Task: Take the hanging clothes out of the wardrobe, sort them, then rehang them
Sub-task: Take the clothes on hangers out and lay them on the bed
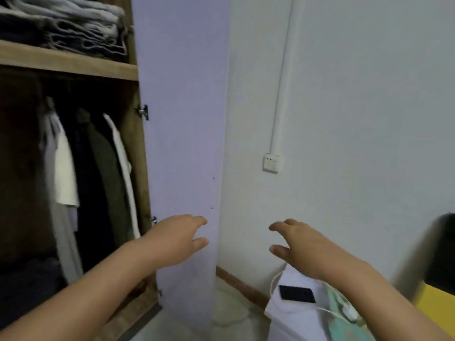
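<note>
The wardrobe point(138, 148) stands open at the left, its pale door point(182, 119) swung out toward me. Inside hang several garments: a white shirt point(64, 173), a dark olive one point(108, 178) and a white one point(121, 158) nearest the side panel. My left hand point(179, 238) reaches forward in front of the door's lower part, fingers relaxed and empty. My right hand point(300, 239) is held out beside it before the wall, fingers loosely spread, holding nothing. Both hands are apart from the clothes.
Folded grey and dark clothes point(81, 28) lie on the wooden shelf point(69, 61) above the rail. A wall socket point(270, 164) with a cable duct sits on the white wall. A white box with a black patch point(296, 303), cables and a yellow-black object point(440, 279) stand at lower right.
</note>
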A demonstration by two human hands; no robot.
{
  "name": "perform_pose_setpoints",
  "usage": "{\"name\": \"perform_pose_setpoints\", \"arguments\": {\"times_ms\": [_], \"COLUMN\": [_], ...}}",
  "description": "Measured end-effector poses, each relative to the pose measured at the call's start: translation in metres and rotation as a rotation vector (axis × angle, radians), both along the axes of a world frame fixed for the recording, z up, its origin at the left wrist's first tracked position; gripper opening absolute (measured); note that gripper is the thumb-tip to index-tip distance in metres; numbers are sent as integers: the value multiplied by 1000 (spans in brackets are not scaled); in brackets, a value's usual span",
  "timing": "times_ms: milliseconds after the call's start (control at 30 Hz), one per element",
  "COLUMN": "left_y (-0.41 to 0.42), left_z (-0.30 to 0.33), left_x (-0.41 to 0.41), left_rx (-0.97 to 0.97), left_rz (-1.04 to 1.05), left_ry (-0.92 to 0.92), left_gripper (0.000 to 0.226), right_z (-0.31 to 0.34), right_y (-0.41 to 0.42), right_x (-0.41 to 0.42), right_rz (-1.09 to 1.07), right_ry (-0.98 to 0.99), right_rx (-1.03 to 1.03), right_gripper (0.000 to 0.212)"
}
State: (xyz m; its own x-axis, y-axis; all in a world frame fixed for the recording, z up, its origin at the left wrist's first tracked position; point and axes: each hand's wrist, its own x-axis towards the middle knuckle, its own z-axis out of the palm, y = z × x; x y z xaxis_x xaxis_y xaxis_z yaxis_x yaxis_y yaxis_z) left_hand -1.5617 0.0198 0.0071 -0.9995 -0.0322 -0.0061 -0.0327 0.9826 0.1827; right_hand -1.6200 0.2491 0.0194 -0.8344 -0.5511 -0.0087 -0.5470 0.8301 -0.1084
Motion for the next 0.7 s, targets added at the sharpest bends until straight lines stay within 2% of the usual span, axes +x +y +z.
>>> {"name": "perform_pose_setpoints", "arguments": {"times_ms": [267,500,700], "left_y": [-107,-209,-300], "left_z": [1,11,19], "left_x": [45,60,50], "left_rx": [50,79,127], "left_rz": [342,475,540], "left_ry": [32,102,165], "left_gripper": [52,53,50], "right_z": [1,11,24], "right_y": [-133,-253,-356], "right_x": [-16,-16,-25], "right_rz": [321,473,554], "right_ry": [-60,-69,-100], "right_rx": [-35,-129,-277], "right_gripper": [51,48,57]}}
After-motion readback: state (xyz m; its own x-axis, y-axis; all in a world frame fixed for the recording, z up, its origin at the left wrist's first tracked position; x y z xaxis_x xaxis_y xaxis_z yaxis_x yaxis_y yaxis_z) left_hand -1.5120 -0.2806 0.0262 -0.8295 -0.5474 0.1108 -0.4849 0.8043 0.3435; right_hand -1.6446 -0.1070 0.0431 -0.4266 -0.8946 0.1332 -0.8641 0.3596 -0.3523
